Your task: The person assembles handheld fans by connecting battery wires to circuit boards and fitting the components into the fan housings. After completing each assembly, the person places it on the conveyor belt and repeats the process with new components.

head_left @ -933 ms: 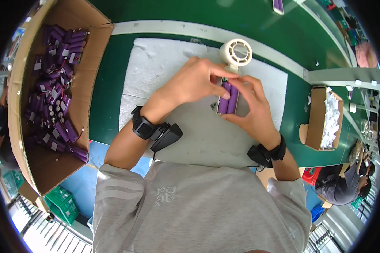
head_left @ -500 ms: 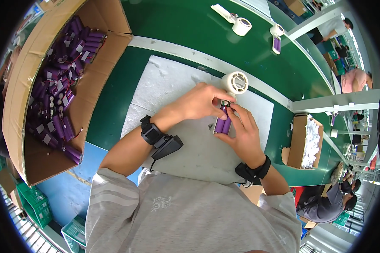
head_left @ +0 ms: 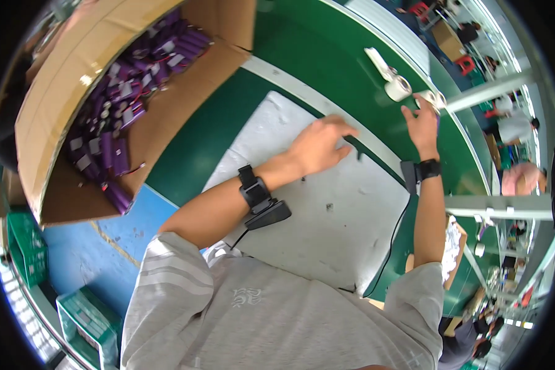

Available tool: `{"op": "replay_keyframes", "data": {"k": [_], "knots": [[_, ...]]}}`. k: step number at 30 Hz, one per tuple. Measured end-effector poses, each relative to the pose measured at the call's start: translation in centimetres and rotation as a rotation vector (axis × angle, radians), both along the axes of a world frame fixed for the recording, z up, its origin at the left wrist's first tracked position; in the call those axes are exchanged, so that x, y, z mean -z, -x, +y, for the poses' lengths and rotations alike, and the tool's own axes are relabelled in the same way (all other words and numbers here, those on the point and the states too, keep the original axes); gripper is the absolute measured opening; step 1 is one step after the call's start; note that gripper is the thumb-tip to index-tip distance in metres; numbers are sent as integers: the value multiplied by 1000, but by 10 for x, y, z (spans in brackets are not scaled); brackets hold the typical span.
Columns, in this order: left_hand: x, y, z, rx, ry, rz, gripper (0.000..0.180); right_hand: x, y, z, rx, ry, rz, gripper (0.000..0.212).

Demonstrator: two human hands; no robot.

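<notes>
My left hand [head_left: 320, 145] hovers over the far part of the white foam mat [head_left: 314, 216]. Its thumb and forefinger stand apart, and I see nothing between them. Stretched out over the far green bench, my right hand [head_left: 422, 126] has its forefinger and thumb spread. Just beside its fingertips lie white fan parts [head_left: 439, 98]; a bit of purple shows along the hand's edge, and the hand hides the rest. To its left rests a white handheld fan [head_left: 398, 88] with its pale handle piece [head_left: 377, 61]. A black band is on each wrist.
A large cardboard box [head_left: 185, 102] of purple battery packs [head_left: 120, 111] stands at the left. A white rail [head_left: 283, 75] divides the bench. A black cable [head_left: 391, 246] crosses the mat's right edge. Right of my arm is a box of white material [head_left: 453, 246]. Green crates [head_left: 89, 327] sit lower left.
The fan with purple cells has left the mat area between my hands. My right hand has swung far and right to the back bench; my left has opened. The view has shifted.
</notes>
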State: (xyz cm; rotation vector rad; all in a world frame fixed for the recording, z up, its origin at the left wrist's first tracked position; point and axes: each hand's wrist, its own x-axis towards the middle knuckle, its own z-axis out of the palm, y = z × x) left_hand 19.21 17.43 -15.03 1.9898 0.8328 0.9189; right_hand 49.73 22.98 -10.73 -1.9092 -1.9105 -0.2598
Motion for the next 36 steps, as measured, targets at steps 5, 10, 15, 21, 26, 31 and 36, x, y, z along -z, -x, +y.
{"op": "replay_keyframes", "data": {"k": [5, 10, 15, 21, 26, 31, 36], "knots": [[-21, 41, 52, -603, 1, -138, 42, 48, -60, 80, -48, -27, -49, 57], [-17, 109, 82, -1176, -400, 135, 53, 26, -28, 76, 206, 295, 279, 53], [-2, 166, 102, -1335, -381, 41, 52, -35, 27, -10, -236, 620, 534, 47], [14, 179, 114, -1281, -365, 64, 41, -43, 60, -105, -552, 628, 518, 44], [-15, 165, 98, -1346, -543, -29, 28, -68, 82, -146, -358, 373, 352, 39], [-69, 115, 51, -1032, -517, -340, 21, -73, 79, -173, -354, 384, 531, 48], [-109, 57, -25, -238, 87, -715, 17, -71, 125, -182, -389, 96, 544, 66]]}}
